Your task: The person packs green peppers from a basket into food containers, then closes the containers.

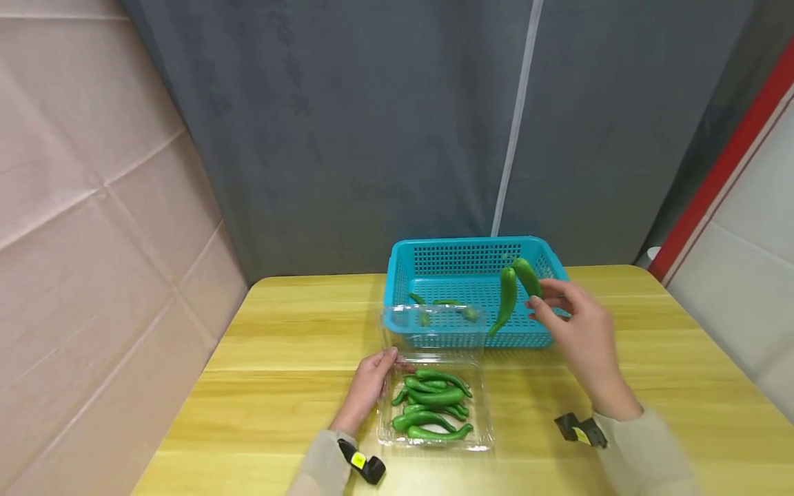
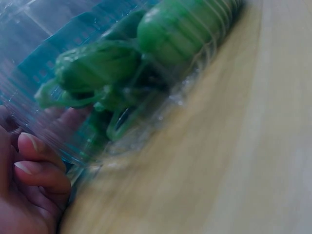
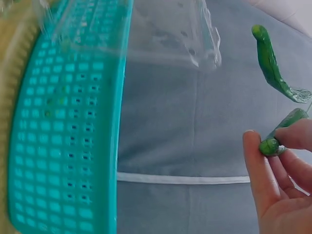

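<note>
My right hand (image 1: 579,327) pinches a green chili pepper (image 1: 526,277) between thumb and fingers above the blue basket. A second pepper (image 1: 505,302) hangs beside it, apart from the fingertips; in the right wrist view this curved pepper (image 3: 269,63) has a clear, film-like bit at one end. My left hand (image 1: 367,386) holds the left side of a clear plastic clamshell box (image 1: 486,413) near its hinge, some fingers showing through the plastic. Several green peppers (image 1: 437,397) lie in the box. Its raised lid (image 1: 403,337) leans toward the basket.
The blue perforated basket (image 1: 471,242) stands at the table's back edge, with a few peppers (image 1: 448,302) inside, partly behind the lid. Beneath is a wooden table (image 1: 279,358). A dark grey curtain (image 1: 347,138) hangs behind, and a pale wall covering (image 1: 93,241) rises at left.
</note>
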A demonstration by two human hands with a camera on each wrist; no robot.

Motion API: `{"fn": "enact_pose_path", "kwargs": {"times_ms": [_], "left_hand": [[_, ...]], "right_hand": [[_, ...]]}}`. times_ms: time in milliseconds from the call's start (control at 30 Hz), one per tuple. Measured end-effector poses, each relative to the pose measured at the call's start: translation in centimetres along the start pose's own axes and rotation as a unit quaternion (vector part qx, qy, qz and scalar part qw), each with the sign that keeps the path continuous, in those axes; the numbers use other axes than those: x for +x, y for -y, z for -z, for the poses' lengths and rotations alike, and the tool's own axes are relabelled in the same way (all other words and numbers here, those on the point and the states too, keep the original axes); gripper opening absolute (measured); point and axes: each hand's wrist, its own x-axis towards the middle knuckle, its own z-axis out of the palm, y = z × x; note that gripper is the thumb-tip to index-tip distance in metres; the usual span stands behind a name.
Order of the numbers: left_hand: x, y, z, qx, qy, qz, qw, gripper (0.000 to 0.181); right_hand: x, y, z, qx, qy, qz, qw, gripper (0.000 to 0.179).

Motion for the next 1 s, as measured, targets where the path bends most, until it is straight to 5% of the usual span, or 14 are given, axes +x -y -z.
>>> {"fn": "enact_pose_path", "kwargs": {"times_ms": [300, 600, 1000], "left_hand": [[0.1, 0.4, -0.2, -0.008, -0.004, 0.010, 0.9999, 0.046], [0.2, 0.4, -0.2, -0.007, -0.004, 0.006, 1.0000, 0.044], [0.2, 0.5, -0.1, -0.004, -0.006, 0.003, 1.0000, 0.044]], "right_hand": [[-2.0, -0.3, -1.5, 0.055, 0.001, -0.012, 0.9984, 0.031], [-2.7, -0.5, -2.3, 0.026, 0.007, -0.002, 0.9996, 0.028], [-2.7, -1.9, -3.5, 0.030, 0.068, 0.035, 0.9966, 0.027]]}}
